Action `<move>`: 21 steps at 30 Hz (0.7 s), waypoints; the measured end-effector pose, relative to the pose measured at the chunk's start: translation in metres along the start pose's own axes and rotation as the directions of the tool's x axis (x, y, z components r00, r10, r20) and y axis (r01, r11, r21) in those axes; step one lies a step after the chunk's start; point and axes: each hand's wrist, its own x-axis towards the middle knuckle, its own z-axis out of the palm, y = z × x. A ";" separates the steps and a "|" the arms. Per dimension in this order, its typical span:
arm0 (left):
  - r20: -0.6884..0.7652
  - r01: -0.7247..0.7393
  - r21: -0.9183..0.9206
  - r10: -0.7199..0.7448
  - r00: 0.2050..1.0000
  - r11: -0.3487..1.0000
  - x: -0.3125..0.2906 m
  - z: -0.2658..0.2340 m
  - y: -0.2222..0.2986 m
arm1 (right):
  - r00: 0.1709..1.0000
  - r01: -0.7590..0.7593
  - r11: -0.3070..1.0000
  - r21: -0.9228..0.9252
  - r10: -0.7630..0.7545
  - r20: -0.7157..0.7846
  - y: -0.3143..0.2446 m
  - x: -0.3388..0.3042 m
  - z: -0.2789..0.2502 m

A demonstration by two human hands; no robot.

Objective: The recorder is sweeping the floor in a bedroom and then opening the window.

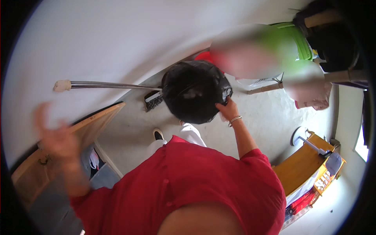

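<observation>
My right hand grips the near right rim of a round bin lined with a black plastic bag. The bin is tipped so that its dark inside faces up toward me, with a few pale bits showing at the bottom. On the left, my left hand is raised and smeared by motion. Its fingers look apart, and nothing shows in them. A broom stands by the wall just left of the bin. Its shiny metal handle reaches left to a pale wrapped end above my left hand, apart from it.
A wooden cabinet or desk stands along the left wall. Behind the bin are a red container and a green plastic item, partly blurred. A wooden bench-like piece and a round-based stand are at right.
</observation>
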 end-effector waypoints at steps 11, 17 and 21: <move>0.903 0.225 0.311 -0.361 0.234 0.924 -0.194 0.220 0.044 | 0.967 0.115 0.989 0.092 -0.133 0.218 -0.065 -0.104 0.090; 0.908 0.251 0.194 -0.270 0.321 0.948 -0.196 0.199 0.035 | 0.967 0.144 0.988 0.061 -0.154 0.204 -0.047 -0.094 0.109; 0.719 0.379 -0.139 -0.170 0.674 0.915 -0.168 0.189 0.049 | 0.977 0.115 0.993 0.017 -0.116 0.181 -0.033 -0.077 0.102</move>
